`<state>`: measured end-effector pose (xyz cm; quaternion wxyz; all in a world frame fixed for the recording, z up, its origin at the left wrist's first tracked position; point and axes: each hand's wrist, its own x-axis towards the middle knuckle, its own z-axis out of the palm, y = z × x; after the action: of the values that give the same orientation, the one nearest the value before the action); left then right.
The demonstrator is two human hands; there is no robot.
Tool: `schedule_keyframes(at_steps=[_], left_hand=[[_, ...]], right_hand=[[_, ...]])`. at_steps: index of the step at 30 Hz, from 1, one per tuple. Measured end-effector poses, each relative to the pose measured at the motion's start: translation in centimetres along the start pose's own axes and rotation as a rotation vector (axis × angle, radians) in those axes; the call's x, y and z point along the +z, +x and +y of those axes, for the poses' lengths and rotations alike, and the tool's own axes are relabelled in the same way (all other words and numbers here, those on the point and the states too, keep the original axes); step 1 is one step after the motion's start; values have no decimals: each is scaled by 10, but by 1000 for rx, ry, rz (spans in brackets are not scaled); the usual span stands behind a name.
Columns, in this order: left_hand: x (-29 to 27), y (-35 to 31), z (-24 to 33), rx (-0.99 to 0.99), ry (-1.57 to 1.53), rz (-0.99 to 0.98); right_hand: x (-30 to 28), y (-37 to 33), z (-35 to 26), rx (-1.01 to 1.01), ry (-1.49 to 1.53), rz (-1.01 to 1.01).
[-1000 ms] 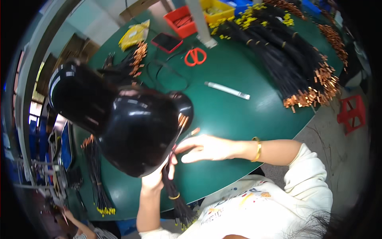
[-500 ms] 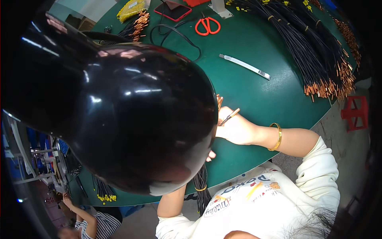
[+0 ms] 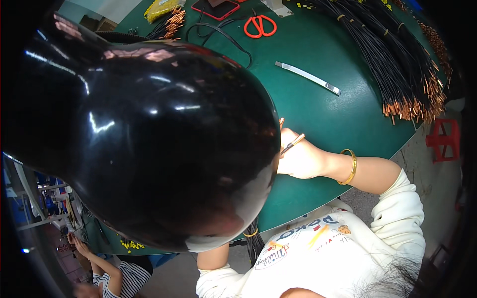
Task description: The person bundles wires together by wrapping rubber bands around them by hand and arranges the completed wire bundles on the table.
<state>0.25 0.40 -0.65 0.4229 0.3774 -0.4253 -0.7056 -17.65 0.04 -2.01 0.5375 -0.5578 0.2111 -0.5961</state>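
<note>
My right hand, with a gold bangle on its wrist, is closed over the green table. A dark wire with a copper-coloured tip sticks out from its grip. Another copper tip shows just beyond the fingers, at the edge of a big glossy black rounded lamp-like object. That object covers much of the view and hides my left hand; only my left forearm shows below it. Beside this forearm, a bundle of black wires tied with a yellow band hangs at the table's near edge.
Orange-handled scissors and a slim silver cutter knife lie on the green table. Large bundles of copper-tipped black wires fill the far right. A red stool stands at right. Another person works at lower left.
The black rounded object reaches slightly farther right in view. My right hand has shifted a little to the right, still gripping the wire. Fingertips seen below the object earlier are now hidden.
</note>
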Motion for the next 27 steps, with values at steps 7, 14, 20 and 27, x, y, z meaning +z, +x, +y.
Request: schedule_keyframes(at_steps=[7,14,20,27], left_hand=[[-8,0,-5,-40,16,-18],[-3,1,-3,8,-22,-31],[0,1,-3,29,-29,-51],[-11,-2,-3,-62,-14,-19]], right_hand=[[-2,-2,1,24,166,-46],[-1,-3,4,44,308,-68],[0,-2,-4,113,366,-53],[-2,3,-10,322,456,67]])
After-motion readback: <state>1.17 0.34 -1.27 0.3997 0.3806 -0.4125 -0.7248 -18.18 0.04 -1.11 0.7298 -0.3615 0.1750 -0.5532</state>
